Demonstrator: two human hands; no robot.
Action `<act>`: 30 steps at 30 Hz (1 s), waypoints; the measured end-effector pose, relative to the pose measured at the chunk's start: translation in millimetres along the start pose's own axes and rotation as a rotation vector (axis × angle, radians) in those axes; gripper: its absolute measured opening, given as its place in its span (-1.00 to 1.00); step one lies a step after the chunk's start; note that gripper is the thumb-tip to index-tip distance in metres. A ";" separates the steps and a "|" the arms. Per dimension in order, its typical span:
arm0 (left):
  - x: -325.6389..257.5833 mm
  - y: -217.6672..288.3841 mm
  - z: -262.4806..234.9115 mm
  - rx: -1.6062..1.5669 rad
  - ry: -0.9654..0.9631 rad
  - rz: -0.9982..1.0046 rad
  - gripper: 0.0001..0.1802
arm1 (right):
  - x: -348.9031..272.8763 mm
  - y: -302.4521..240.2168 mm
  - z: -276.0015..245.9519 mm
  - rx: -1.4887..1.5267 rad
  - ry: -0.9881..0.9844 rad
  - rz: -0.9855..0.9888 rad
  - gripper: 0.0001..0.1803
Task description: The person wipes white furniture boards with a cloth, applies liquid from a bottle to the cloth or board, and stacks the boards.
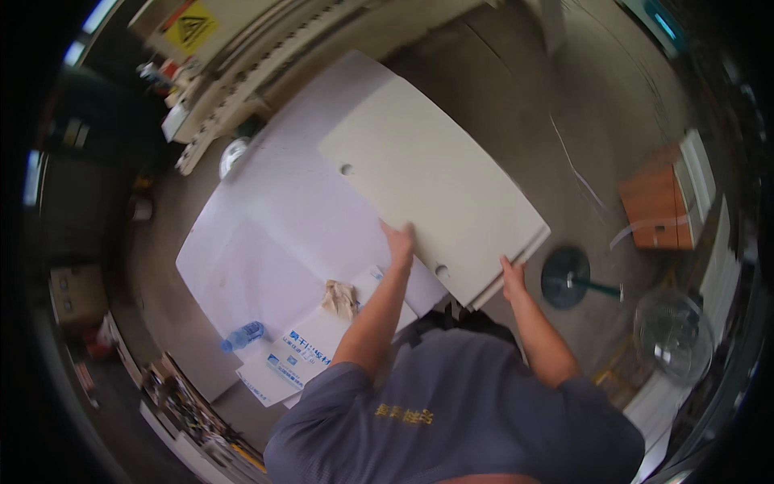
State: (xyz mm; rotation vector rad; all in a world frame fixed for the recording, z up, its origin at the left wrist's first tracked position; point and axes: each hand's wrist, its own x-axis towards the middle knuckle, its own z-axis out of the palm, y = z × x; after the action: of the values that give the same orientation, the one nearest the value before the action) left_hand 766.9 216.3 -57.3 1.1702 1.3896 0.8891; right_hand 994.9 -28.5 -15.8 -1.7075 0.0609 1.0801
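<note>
A flat cream cabinet-door panel (439,173) lies over the right part of a pale lilac-white work surface (274,194). Two round cup-like recesses show along its left edge. My left hand (399,244) holds that left edge between the recesses, its thumb on the panel's upper face. At the near edge, toward the right corner, my right hand (513,279) is closed on the panel, with its lower fingers hidden beneath. A crumpled brown cloth or paper (339,298) lies left of my left forearm.
Left of me are a blue-labelled plastic bottle (242,337) and printed white sheets (298,359). A long machine (234,89) runs along the far left. To the right stand a round-based stand (566,278), a clear round fan-like object (673,339) and an orange-brown cabinet (655,198).
</note>
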 end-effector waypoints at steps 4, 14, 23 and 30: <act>-1.2 11.9 3.1 -0.253 -0.116 -0.061 0.02 | 8.1 8.2 3.6 -0.094 0.178 0.009 0.03; 62.4 -38.8 15.6 -0.131 -0.474 -0.207 -0.39 | -24.1 44.4 -77.8 -0.400 0.023 -0.227 -0.59; 18.3 35.5 -32.2 0.732 -0.045 0.404 0.07 | -248.7 350.0 -255.1 -1.372 0.230 0.485 -0.73; -67.7 43.4 48.2 0.293 -0.748 0.449 -0.40 | -359.2 506.2 -256.8 -0.381 0.753 0.651 -0.74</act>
State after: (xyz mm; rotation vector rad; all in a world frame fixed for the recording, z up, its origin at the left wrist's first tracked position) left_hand 818.9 157.1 -6.4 1.8453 0.6588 0.4512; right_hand 680.9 -609.2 -140.0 -2.4544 0.9969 0.8558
